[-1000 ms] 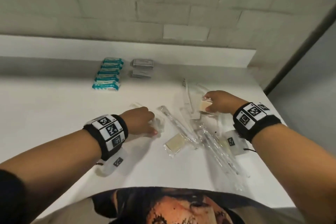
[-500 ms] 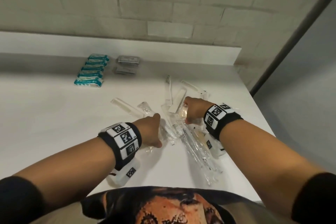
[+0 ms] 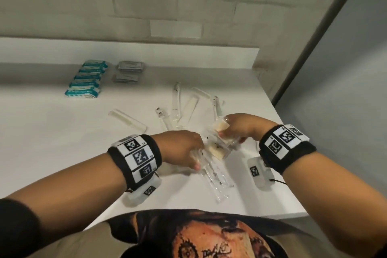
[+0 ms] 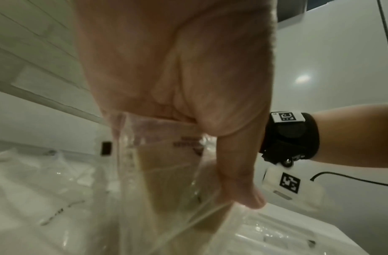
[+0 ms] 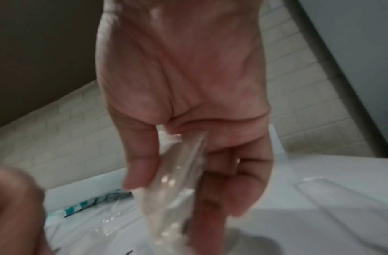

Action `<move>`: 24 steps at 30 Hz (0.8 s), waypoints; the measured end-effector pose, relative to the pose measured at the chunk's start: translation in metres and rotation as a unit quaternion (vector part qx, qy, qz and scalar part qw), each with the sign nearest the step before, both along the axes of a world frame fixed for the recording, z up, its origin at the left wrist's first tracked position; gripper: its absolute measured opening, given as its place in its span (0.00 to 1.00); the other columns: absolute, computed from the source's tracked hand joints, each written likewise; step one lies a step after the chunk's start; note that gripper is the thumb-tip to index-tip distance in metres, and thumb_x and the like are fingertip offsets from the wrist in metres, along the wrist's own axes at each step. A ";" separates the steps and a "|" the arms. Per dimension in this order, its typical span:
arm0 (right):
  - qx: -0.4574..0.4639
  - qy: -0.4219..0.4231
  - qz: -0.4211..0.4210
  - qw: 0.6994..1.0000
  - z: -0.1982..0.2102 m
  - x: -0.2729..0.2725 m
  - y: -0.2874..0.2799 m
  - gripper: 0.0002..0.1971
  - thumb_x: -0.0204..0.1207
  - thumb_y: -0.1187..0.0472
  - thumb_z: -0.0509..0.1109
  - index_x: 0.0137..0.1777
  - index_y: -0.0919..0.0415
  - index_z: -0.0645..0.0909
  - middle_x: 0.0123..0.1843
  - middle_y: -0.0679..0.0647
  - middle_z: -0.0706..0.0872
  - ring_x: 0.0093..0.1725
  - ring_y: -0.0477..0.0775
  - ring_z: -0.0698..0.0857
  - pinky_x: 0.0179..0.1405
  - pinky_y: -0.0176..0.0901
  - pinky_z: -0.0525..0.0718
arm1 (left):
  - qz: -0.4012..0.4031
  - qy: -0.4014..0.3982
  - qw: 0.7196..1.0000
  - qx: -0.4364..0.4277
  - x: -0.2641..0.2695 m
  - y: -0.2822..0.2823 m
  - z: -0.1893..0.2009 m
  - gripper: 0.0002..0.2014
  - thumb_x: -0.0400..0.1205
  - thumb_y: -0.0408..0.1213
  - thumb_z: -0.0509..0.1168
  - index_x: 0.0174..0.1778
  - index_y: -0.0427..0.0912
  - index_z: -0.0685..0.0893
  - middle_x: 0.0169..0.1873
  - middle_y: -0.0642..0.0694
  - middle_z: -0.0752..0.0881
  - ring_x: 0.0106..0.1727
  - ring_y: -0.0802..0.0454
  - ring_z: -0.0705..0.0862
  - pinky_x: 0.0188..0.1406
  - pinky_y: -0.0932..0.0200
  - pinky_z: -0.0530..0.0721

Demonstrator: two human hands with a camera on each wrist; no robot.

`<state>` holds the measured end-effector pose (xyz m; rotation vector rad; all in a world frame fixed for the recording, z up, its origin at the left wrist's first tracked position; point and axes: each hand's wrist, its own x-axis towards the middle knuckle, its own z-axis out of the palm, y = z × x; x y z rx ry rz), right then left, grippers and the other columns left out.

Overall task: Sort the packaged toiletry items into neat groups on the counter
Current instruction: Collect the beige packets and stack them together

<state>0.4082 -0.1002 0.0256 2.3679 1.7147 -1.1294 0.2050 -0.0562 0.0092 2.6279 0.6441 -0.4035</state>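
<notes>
On the white counter [image 3: 62,142], my left hand [image 3: 199,157] grips a clear packet with a cream pad [image 3: 215,151], shown close up in the left wrist view as a clear packet [image 4: 162,163] under the curled fingers. My right hand [image 3: 226,134] pinches a second cream pad packet [image 3: 221,126] just above and to the right; the right wrist view shows that packet [image 5: 177,172] between thumb and fingers. The two packets nearly touch. Under both hands lies a loose pile of long clear toothbrush packets [image 3: 215,180].
A row of teal packs [image 3: 85,81] and two stacks of grey sachets [image 3: 129,67] stand at the back by the raised ledge [image 3: 146,52]. Wrapped combs [image 3: 127,120] lie left of and behind the pile. The counter's right edge [image 3: 278,115] is close to my right wrist.
My left hand moved right from a clear packet to the pile and lifted a cream pad packet. The right hand brought its packet left, so both hands now meet over the pile.
</notes>
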 end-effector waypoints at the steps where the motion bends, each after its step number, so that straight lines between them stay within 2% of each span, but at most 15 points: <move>1: 0.010 -0.023 0.001 1.000 0.001 0.004 -0.003 0.07 0.79 0.56 0.67 0.48 0.60 0.82 0.44 0.58 0.90 0.44 0.59 0.90 0.38 0.46 0.86 | 0.004 0.017 1.000 0.005 0.000 -0.002 -0.002 0.27 0.76 0.55 0.69 0.69 0.50 0.77 0.62 0.53 0.79 0.62 0.51 0.80 0.60 0.54 0.79; 3: 0.019 -0.061 0.004 0.998 0.002 0.008 -0.007 0.07 0.77 0.57 0.67 0.40 0.58 0.80 0.38 0.56 0.88 0.35 0.54 0.86 0.30 0.39 0.81 | 0.030 0.034 0.999 0.017 -0.007 0.000 -0.004 0.25 0.76 0.56 0.68 0.68 0.50 0.77 0.62 0.51 0.81 0.61 0.49 0.80 0.58 0.56 0.78; 4: 0.010 -0.067 0.011 0.998 0.000 0.007 -0.008 0.07 0.76 0.56 0.68 0.44 0.59 0.80 0.41 0.56 0.89 0.35 0.52 0.86 0.30 0.39 0.81 | 0.045 0.034 0.998 0.022 -0.012 0.002 -0.005 0.25 0.77 0.56 0.68 0.68 0.51 0.77 0.62 0.52 0.81 0.62 0.49 0.80 0.57 0.56 0.76; 7: -0.008 -0.115 0.056 0.992 -0.009 -0.007 -0.012 0.23 0.74 0.48 0.70 0.64 0.62 0.78 0.58 0.55 0.86 0.49 0.54 0.85 0.40 0.39 0.80 | 0.095 -0.002 0.995 0.031 -0.026 0.008 -0.001 0.24 0.77 0.57 0.68 0.67 0.52 0.77 0.62 0.51 0.82 0.58 0.51 0.80 0.55 0.57 0.76; 10: 0.015 -0.154 0.066 0.986 -0.026 -0.028 -0.014 0.25 0.70 0.50 0.75 0.63 0.62 0.77 0.58 0.56 0.81 0.48 0.55 0.80 0.36 0.40 0.79 | 0.185 -0.074 0.980 0.004 -0.031 0.013 0.002 0.24 0.76 0.56 0.68 0.64 0.49 0.76 0.58 0.48 0.84 0.51 0.52 0.79 0.46 0.57 0.75; 12: 0.038 -0.165 0.038 0.985 -0.037 -0.036 -0.011 0.33 0.63 0.52 0.80 0.65 0.60 0.71 0.59 0.57 0.80 0.52 0.58 0.82 0.44 0.46 0.83 | 0.242 -0.136 0.961 -0.015 -0.032 0.017 0.002 0.23 0.76 0.56 0.69 0.63 0.48 0.75 0.57 0.49 0.83 0.52 0.51 0.79 0.46 0.57 0.74; 13: 0.031 -0.153 0.014 0.988 -0.039 -0.038 -0.008 0.36 0.62 0.53 0.82 0.67 0.60 0.68 0.59 0.56 0.80 0.52 0.59 0.84 0.47 0.48 0.85 | 0.273 -0.172 0.946 -0.028 -0.033 0.019 0.002 0.23 0.76 0.55 0.70 0.62 0.49 0.75 0.56 0.50 0.82 0.53 0.52 0.79 0.47 0.57 0.74; 14: 0.014 -0.127 -0.016 0.992 -0.040 -0.037 -0.006 0.38 0.61 0.54 0.82 0.68 0.60 0.66 0.58 0.56 0.82 0.49 0.58 0.86 0.46 0.49 0.87 | 0.306 -0.210 0.927 -0.050 -0.034 0.021 0.002 0.23 0.75 0.54 0.72 0.61 0.49 0.76 0.56 0.52 0.81 0.54 0.53 0.79 0.48 0.58 0.74; 16: -0.028 -0.077 -0.049 0.995 -0.037 -0.036 -0.004 0.37 0.63 0.57 0.83 0.68 0.62 0.68 0.53 0.54 0.84 0.39 0.53 0.87 0.37 0.44 0.88 | 0.368 -0.281 0.879 -0.112 -0.040 0.025 -0.004 0.21 0.72 0.50 0.76 0.57 0.49 0.80 0.54 0.54 0.81 0.56 0.55 0.78 0.50 0.57 0.75; 17: -0.042 -0.080 -0.043 0.995 -0.035 -0.036 -0.004 0.35 0.63 0.57 0.83 0.67 0.63 0.71 0.53 0.55 0.85 0.39 0.53 0.87 0.37 0.44 0.88 | 0.389 -0.312 0.853 -0.156 -0.044 0.026 -0.007 0.20 0.71 0.48 0.77 0.56 0.49 0.82 0.54 0.55 0.82 0.56 0.55 0.79 0.51 0.58 0.76; 19: -0.037 -0.128 -0.006 0.991 -0.030 -0.036 -0.001 0.32 0.65 0.54 0.80 0.67 0.61 0.73 0.60 0.55 0.84 0.48 0.55 0.86 0.45 0.43 0.86 | 0.411 -0.376 0.793 -0.248 -0.052 0.031 -0.013 0.17 0.71 0.44 0.78 0.55 0.49 0.86 0.55 0.52 0.87 0.58 0.53 0.84 0.57 0.57 0.80; 21: 0.017 -0.142 0.004 0.990 -0.019 -0.040 0.004 0.31 0.68 0.51 0.78 0.69 0.60 0.72 0.64 0.53 0.82 0.52 0.53 0.81 0.47 0.41 0.81 | 0.428 -0.417 0.743 -0.301 -0.060 0.035 -0.016 0.12 0.73 0.45 0.76 0.49 0.46 0.89 0.51 0.50 0.90 0.58 0.49 0.86 0.63 0.54 0.80; 22: 0.058 -0.096 -0.012 0.994 -0.011 -0.043 0.007 0.31 0.69 0.51 0.78 0.69 0.59 0.72 0.62 0.51 0.81 0.52 0.52 0.80 0.45 0.40 0.79 | 0.433 -0.428 0.730 -0.312 -0.063 0.036 -0.018 0.11 0.73 0.48 0.74 0.44 0.46 0.90 0.47 0.51 0.90 0.56 0.48 0.86 0.63 0.53 0.79; 23: 0.107 -0.014 -0.033 0.994 0.000 -0.051 0.011 0.29 0.69 0.51 0.79 0.68 0.58 0.73 0.58 0.50 0.82 0.53 0.52 0.81 0.43 0.39 0.78 | 0.437 -0.432 0.717 -0.330 -0.067 0.038 -0.015 0.12 0.75 0.51 0.71 0.41 0.46 0.89 0.45 0.52 0.89 0.54 0.47 0.85 0.60 0.53 0.79; 24: 0.158 0.102 -0.050 0.981 0.010 -0.060 0.014 0.26 0.69 0.53 0.79 0.65 0.59 0.76 0.54 0.49 0.84 0.51 0.51 0.83 0.41 0.37 0.78 | 0.437 -0.432 0.704 -0.357 -0.069 0.037 -0.012 0.14 0.78 0.54 0.67 0.41 0.46 0.88 0.45 0.51 0.88 0.54 0.45 0.83 0.59 0.51 0.78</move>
